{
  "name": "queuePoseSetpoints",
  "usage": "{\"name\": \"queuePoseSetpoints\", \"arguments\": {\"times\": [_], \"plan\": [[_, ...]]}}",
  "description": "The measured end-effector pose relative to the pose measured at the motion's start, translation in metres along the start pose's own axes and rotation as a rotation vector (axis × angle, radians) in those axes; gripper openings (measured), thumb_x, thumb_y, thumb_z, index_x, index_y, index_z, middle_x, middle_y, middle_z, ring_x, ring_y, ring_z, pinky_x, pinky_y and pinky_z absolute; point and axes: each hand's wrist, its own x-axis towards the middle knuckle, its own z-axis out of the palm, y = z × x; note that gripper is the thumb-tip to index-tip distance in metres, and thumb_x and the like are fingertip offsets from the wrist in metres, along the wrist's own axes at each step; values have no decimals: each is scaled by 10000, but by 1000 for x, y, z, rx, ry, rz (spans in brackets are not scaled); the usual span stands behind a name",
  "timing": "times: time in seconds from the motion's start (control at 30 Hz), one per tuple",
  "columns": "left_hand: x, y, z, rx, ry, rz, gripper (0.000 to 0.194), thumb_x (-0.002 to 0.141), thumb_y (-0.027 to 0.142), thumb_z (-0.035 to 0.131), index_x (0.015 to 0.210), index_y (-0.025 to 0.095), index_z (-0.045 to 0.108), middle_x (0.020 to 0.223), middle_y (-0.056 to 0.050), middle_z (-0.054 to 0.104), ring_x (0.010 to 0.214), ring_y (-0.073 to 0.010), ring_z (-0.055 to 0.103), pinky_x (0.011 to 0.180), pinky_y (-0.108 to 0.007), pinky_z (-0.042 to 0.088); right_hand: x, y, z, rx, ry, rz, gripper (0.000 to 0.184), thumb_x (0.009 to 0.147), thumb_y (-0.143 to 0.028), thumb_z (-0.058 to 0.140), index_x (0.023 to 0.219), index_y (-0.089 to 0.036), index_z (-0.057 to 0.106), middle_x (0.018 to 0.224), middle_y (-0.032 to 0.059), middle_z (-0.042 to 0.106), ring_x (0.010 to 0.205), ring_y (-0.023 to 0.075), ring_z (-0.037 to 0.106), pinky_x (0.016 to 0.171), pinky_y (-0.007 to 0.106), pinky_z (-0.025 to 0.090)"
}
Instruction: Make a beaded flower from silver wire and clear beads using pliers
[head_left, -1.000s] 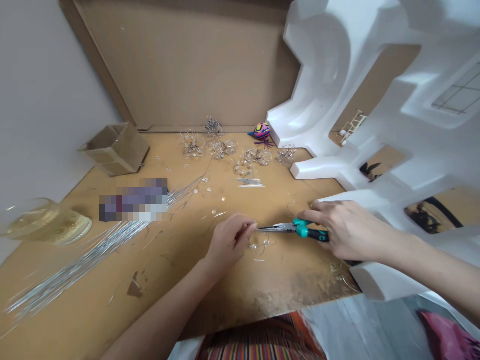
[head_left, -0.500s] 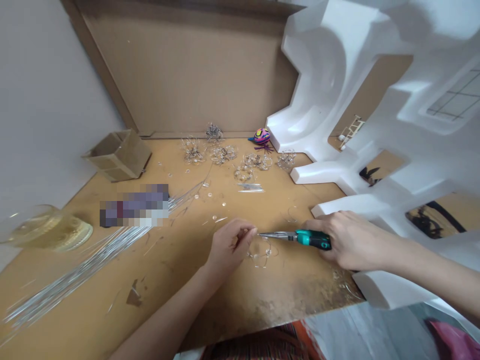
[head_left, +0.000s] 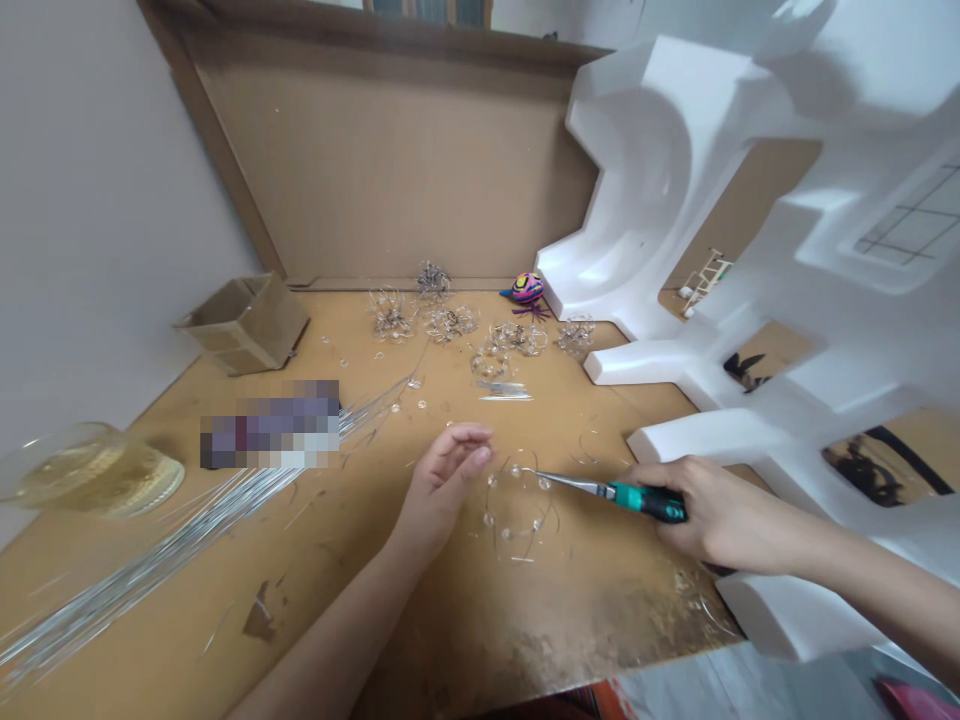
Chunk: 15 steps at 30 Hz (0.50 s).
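Note:
My right hand (head_left: 701, 510) is wrapped round the teal-and-black handles of needle-nose pliers (head_left: 634, 497). Their long metal jaws reach left to the upper edge of a thin wire ring with clear beads (head_left: 489, 520); whether they grip the wire cannot be told. Just left of this ring is my left hand (head_left: 448, 475), its fingers loosely curved and apart from the thumb, with nothing visible between them. Behind both hands lies a small bundle of short straight wires (head_left: 505, 391).
Several beaded wire clusters (head_left: 451, 322) sit at the back beside a colourful ball-shaped item (head_left: 527, 289). On the left are long wires (head_left: 172, 540), a cardboard box (head_left: 251, 325) and a clear container of yellowish contents (head_left: 97, 470). White moulded foam (head_left: 667, 365) borders the right.
My left hand has opened and drawn slightly left, away from the plier tips. The pliers have shifted a little right and tilted, and the beaded ring now shows more fully.

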Motion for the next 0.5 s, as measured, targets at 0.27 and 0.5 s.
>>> {"name": "queuePoseSetpoints", "arguments": {"times": [0.27, 0.5], "plan": [[-6, 3, 7, 137, -166, -80, 251, 845, 394, 453, 830, 168, 563, 627, 12, 521, 529, -93, 457, 511, -219, 405, 3, 13, 9, 146, 16, 13, 316, 630, -128, 454, 895, -219, 601, 636, -25, 537, 548, 120, 459, 478, 214, 306], [-8, 1, 9, 204, -66, -43, 180, 820, 300, 482, 704, 174, 536, 543, 53, 419, 518, -79, 400, 521, -196, 345, 8, 13, 26, 146, -2, -4, 226, 629, -122, 432, 795, -207, 560, 627, -35, 494, 584, 121, 459, 520, 215, 320]]}}
